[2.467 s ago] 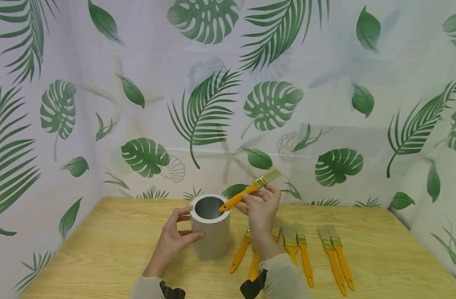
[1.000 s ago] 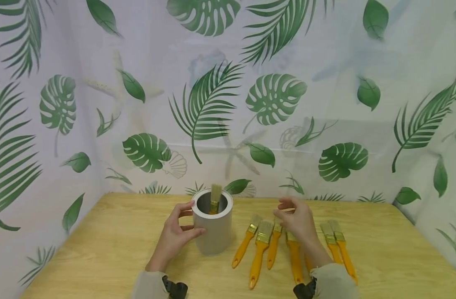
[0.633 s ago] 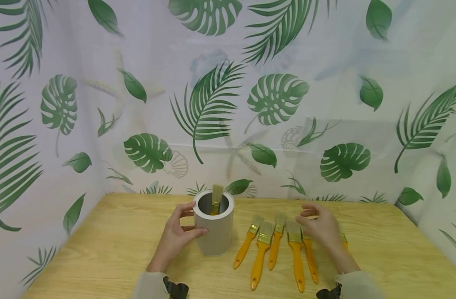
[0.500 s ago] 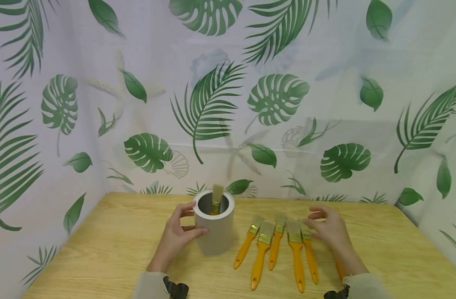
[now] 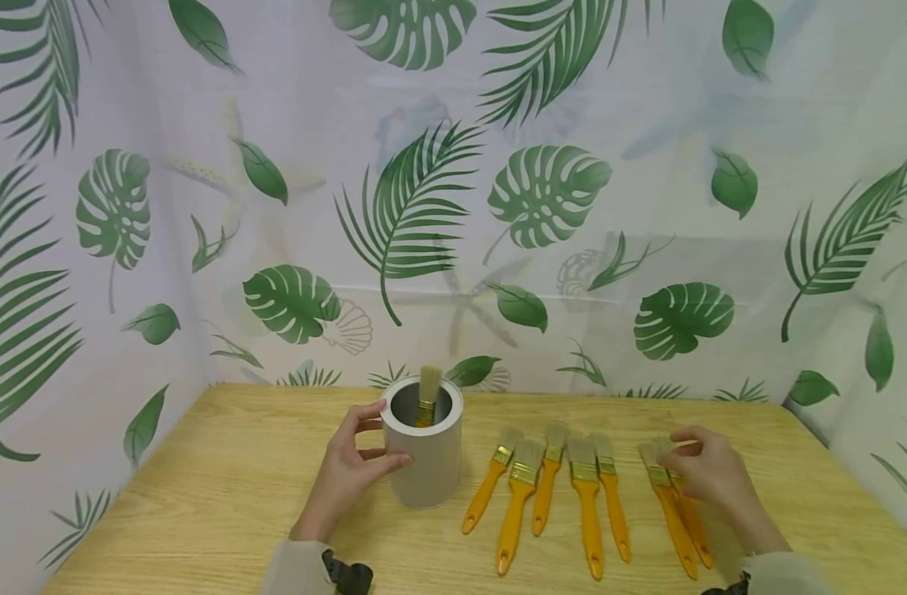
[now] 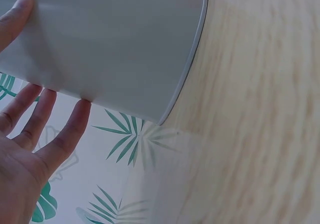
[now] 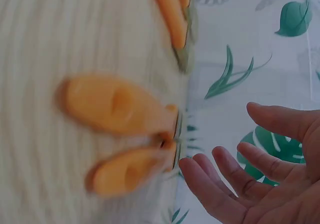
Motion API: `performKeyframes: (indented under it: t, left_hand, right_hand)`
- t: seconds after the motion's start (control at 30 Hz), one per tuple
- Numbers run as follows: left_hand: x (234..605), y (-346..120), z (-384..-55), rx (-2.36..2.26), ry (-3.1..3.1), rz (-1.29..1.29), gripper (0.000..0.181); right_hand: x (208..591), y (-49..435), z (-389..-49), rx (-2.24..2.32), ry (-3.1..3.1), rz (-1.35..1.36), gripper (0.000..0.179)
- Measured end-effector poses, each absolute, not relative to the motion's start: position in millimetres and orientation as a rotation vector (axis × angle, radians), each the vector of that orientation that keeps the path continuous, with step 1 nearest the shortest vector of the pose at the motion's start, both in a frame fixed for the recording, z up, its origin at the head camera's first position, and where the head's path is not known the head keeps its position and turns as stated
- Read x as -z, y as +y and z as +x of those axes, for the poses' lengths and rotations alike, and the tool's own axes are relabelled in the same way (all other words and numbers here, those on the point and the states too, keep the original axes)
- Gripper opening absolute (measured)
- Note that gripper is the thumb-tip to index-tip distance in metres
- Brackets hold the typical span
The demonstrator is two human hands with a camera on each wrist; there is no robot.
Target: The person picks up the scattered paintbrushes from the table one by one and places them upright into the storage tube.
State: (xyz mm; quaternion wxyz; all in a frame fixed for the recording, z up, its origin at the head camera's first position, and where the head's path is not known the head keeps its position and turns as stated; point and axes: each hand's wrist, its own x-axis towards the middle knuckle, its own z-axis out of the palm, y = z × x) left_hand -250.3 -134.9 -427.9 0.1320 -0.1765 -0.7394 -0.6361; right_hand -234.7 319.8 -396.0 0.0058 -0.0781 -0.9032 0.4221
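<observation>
A grey can [image 5: 424, 467] with a white rim stands upright on the wooden table. My left hand [image 5: 347, 463] holds its left side, thumb at the front and fingers behind; the left wrist view shows fingertips [image 6: 80, 109] on the grey wall. Inside the can a paintbrush [image 5: 428, 390] stands bristles up, its handle mostly hidden. My right hand [image 5: 709, 473], fingers spread and loosely bent, hovers over two orange-handled paintbrushes [image 5: 675, 525] at the far right and partly covers them. In the right wrist view nothing lies between its fingers, and both handles [image 7: 112, 104] are blurred.
Between the can and the right pair, several more paintbrushes [image 5: 587, 500] lie on the table [image 5: 238, 496], bristles pointing away from me. A white leaf-print cloth [image 5: 453, 248] hangs behind and at both sides of the table.
My right hand has put the paintbrush into the can, let go and moved right across the row of brushes to the far-right pair. My left hand has stayed on the can.
</observation>
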Motion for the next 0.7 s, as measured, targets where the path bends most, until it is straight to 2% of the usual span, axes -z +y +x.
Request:
performKeyframes:
  t: [0.4, 0.7]
  left_hand:
    - [431, -138, -251, 1.821, -2.152, -0.521, 0.064]
    - [430, -135, -251, 1.826, -2.148, -0.535, 0.064]
  right_hand:
    - [412, 367, -238, -1.28, -2.933, -0.355, 0.059]
    - [415, 371, -239, -1.469, -2.955, -0.363, 0.063]
